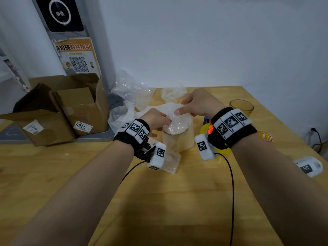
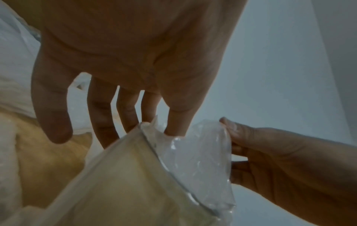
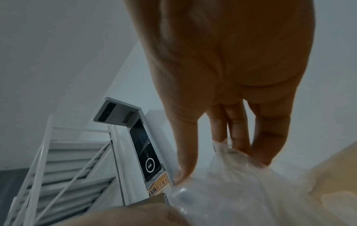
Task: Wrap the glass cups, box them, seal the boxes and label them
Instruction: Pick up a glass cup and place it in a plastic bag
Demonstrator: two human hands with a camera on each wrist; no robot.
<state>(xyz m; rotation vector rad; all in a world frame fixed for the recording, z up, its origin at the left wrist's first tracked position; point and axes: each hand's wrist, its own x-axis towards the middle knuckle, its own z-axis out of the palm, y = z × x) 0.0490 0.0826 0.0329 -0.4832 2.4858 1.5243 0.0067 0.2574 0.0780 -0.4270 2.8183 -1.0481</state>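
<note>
Wooden table (image 1: 177,201): pale yellow boards fill the near scene and carry everything; it stands against a plain white wall (image 1: 213,41).
Room: to the left rises a grey kiosk post (image 1: 71,32) bearing a screen and an orange notice with a square code; the right wrist view shows white railings beside it.
Cardboard boxes (image 1: 58,110): two open brown boxes sit at the table's left edge, flaps up, well apart from the hands.
Loose plastic (image 1: 131,93): crumpled clear sheets lie behind the work, near the post.
Glass cup (image 1: 177,137): stands upright at the table's middle, between the two wrists, with bubble wrap (image 1: 174,114) round its side and bunched over its mouth.
Second cup (image 1: 241,106): bare amber glass, far right, unwrapped.
Label roll (image 1: 308,166): white, at the right edge.
Left hand (image 1: 156,119): fingers fairly straight, tips poking the wrap down into the cup's mouth; it pushes rather than grips.
Right hand (image 1: 197,102): thumb and fingers pinch the upper edge of the wrap above the rim.
Handling, judged: the cup looks stiff, smooth and breakable, probably slippery under plastic, so it is best held round the lower wall, not the rim; the wrap is light, soft and springy, and may unfold if released.
Stage, judged: early, wrapping the first cup; boxing is not yet begun.
</note>
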